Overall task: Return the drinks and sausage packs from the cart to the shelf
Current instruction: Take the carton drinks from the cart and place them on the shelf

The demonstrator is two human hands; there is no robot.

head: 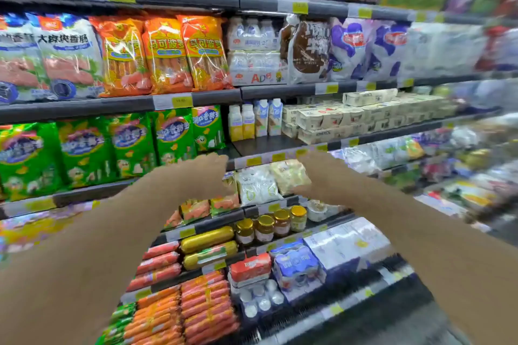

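Observation:
Both my arms reach forward to the shelving. My left hand [208,173] is in front of the shelf edge below the green sausage packs [171,137], fingers apart and holding nothing. My right hand [316,173] touches the right edge of a pale yellow pack [287,175] that sits next to white bagged drinks [256,186]; the blur hides whether it grips it. Orange sausage packs [165,56] hang one shelf higher, and small drink bottles [253,122] stand to their lower right. The cart is out of view.
A bare stretch of shelf [266,143] lies in front of the small bottles, beside stacked cream yoghurt boxes [350,117]. Lower shelves hold glass jars [273,223], yellow sausage rolls [207,238], red sausages [207,305] and blue milk multipacks [297,269]. The right side is motion-blurred.

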